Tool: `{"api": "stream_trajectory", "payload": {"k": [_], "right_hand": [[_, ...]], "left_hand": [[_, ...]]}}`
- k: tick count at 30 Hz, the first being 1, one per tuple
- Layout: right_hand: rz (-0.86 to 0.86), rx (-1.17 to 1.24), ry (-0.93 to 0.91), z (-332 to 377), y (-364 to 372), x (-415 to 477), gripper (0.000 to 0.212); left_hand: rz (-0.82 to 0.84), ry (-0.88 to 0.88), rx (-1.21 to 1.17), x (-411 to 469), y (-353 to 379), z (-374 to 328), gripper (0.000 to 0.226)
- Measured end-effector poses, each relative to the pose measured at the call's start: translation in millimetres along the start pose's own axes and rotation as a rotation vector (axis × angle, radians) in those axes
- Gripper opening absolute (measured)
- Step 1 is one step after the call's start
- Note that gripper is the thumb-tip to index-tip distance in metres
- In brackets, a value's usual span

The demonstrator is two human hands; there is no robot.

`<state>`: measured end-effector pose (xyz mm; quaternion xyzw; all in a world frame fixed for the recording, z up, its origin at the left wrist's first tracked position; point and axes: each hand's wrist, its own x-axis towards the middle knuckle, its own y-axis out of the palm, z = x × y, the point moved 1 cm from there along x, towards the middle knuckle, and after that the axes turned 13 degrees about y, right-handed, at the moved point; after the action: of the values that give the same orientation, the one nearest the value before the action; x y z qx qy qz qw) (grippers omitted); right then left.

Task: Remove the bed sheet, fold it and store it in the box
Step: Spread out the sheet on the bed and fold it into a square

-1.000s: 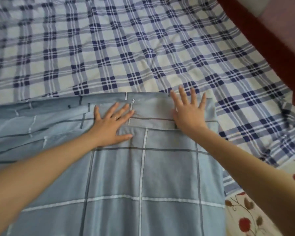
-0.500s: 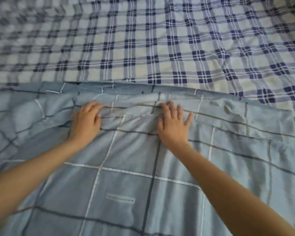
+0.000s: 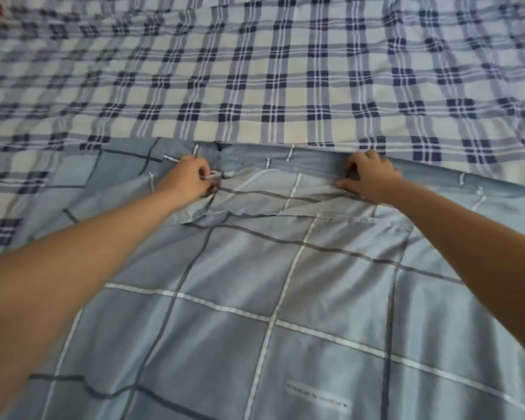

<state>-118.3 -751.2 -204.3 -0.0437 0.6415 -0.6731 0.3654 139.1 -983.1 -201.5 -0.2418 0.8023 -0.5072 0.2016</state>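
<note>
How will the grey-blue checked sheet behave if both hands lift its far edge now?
The grey-blue checked sheet is probably floppy: it bunches at the left hand and right hand. It will likely sag between them and may drag over the navy plaid cover.

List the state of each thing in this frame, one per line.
Blue-grey sheet: folded over, lying flat on the bed, far edge bunched and wrinkled between the hands.
Left hand: fingers curled, pinching the sheet's far edge.
Right hand: fingers curled, gripping the same edge.
Plaid sheet: spread across the bed beneath, lightly creased.
Box: not in view.
</note>
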Motion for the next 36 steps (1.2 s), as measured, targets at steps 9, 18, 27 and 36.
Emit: {"api": "stream_trajectory", "payload": {"k": [9,18,27,36], "right_hand": [[0.132,0.144,-0.054,9,-15,15,0.021],[0.087,0.224,-0.003,7,-13,39,0.021],[-0.225,-0.142,0.002,31,-22,43,0.033],[-0.325,-0.272,-0.062,21,-8,49,0.044]], "left_hand": [[-0.335,-0.059,-0.089,29,-7,11,0.010],[-0.438,0.012,0.089,55,31,22,0.011],[-0.515,0.026,0.152,62,29,27,0.019],[-0.489,0.027,0.156,68,32,21,0.021]]}}
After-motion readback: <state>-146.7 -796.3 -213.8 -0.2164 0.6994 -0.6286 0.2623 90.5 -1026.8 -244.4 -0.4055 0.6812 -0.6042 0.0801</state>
